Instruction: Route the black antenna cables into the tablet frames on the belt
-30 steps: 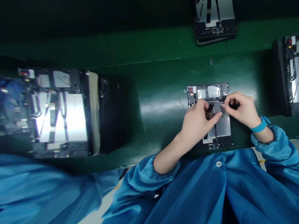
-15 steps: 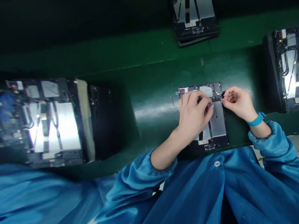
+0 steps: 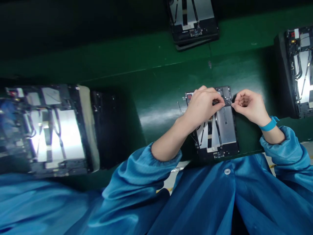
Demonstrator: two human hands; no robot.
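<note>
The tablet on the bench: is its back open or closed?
Open: no back cover shows on the tablet, so its silver panel and thin cables lie bare, with the left hand and right hand at its top end.

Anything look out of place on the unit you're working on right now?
Yes: a thin loose wire sticks out past the left edge of the open tablet chassis onto the green bench, near the left hand. It looks odd because it lies outside the frame, unrouted.

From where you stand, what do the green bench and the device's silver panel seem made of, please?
The green bench looks like a glossy coated surface, given its bright light streak. The silver panel looks like smooth metal or foil, from its sheen.
</note>
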